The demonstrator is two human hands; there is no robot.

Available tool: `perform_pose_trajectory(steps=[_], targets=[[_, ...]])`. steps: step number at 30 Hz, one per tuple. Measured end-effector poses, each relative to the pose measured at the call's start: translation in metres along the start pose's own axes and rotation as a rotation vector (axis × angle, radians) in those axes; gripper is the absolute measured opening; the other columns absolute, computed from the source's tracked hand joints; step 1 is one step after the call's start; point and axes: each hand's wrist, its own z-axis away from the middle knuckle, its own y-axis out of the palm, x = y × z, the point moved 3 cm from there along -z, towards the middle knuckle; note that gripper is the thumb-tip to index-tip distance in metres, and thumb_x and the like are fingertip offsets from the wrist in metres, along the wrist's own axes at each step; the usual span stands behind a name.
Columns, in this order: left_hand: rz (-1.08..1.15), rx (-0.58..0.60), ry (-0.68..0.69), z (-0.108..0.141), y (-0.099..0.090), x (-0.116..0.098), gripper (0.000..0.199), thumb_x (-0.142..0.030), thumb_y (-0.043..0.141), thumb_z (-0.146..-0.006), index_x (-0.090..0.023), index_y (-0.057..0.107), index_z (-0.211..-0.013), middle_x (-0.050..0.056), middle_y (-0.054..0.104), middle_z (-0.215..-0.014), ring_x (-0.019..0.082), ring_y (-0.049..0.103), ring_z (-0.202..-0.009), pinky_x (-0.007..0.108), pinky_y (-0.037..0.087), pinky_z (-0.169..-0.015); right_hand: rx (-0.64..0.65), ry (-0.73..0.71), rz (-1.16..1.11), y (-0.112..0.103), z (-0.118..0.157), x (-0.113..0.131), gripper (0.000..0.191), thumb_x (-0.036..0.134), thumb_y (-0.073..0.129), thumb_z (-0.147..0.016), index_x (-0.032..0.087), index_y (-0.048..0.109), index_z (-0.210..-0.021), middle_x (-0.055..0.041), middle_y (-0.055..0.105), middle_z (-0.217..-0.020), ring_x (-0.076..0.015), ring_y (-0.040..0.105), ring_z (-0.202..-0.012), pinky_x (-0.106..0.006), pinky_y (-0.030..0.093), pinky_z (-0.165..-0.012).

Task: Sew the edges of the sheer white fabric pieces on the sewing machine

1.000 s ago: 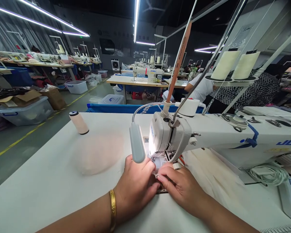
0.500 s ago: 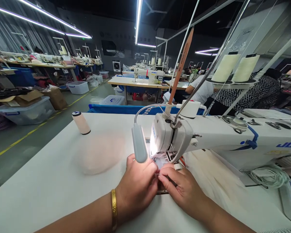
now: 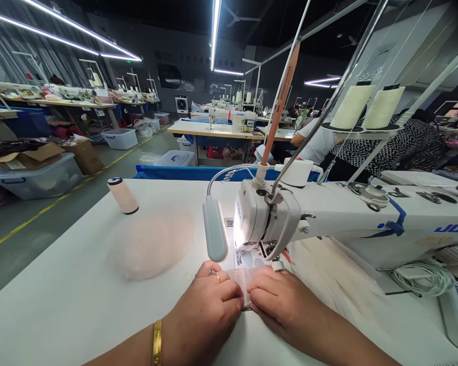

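Observation:
In front of the needle area of a white sewing machine [image 3: 265, 211], a small piece of thin, sheer fabric [image 3: 241, 278] is stretched between my hands. My left hand [image 3: 209, 302], with a ring and a gold bracelet [image 3: 157, 341], has its fingers closed on the fabric's left side. On the other side my right hand [image 3: 280, 300] pinches the fabric near the machine bed, its fingertips partly hidden. A grey lamp [image 3: 215, 231] on a bendable neck hangs just above my left hand. The machine's light falls on the fabric.
A peach thread cone [image 3: 122, 195] and a round pile of sheer beige fabric [image 3: 152, 246] lie on the white table at left. More beige fabric [image 3: 339, 279] lies right of my hand. Two cream thread cones [image 3: 353, 107] stand above the machine. A person in white [image 3: 315, 140] sits beyond.
My hands have drawn back toward me from the needle and spread slightly apart. The sheer fabric between them now shows flat. My left hand has shifted left, uncovering its ring.

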Motion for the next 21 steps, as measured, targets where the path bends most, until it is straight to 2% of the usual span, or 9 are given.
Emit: perform_pose_trajectory(steps=[9, 15, 21], targets=[[-0.122, 0.011, -0.037, -0.005, 0.000, 0.010, 0.026, -0.003, 0.047, -0.097, -0.019, 0.063, -0.083, 0.000, 0.068, -0.080, 0.018, 0.056, -0.072, 0.041, 0.035, -0.082, 0.005, 0.069, 0.013, 0.003, -0.005, -0.004, 0.020, 0.004, 0.052, -0.097, 0.020, 0.061, -0.089, -0.0028, 0.066, -0.085, -0.0198, 0.058, -0.080, -0.031, 0.037, -0.065], [-0.104, -0.068, -0.031, -0.005, 0.003, 0.016, 0.025, -0.003, 0.048, -0.096, -0.019, 0.065, -0.086, 0.000, 0.069, -0.081, 0.018, 0.057, -0.072, 0.041, 0.037, -0.086, -0.071, 0.083, 0.034, 0.005, -0.006, -0.006, 0.023, 0.005, 0.051, -0.099, 0.022, 0.066, -0.103, -0.0047, 0.069, -0.092, -0.0215, 0.061, -0.084, -0.032, 0.045, -0.072], [-0.095, 0.036, -0.094, -0.007, 0.004, 0.027, 0.021, -0.006, 0.051, -0.093, -0.018, 0.067, -0.089, 0.002, 0.072, -0.088, 0.021, 0.061, -0.075, 0.044, 0.043, -0.087, -0.111, 0.140, 0.080, 0.008, -0.005, -0.012, 0.030, 0.004, 0.050, -0.097, 0.023, 0.068, -0.111, -0.0070, 0.072, -0.103, -0.0227, 0.065, -0.087, -0.033, 0.050, -0.073]])
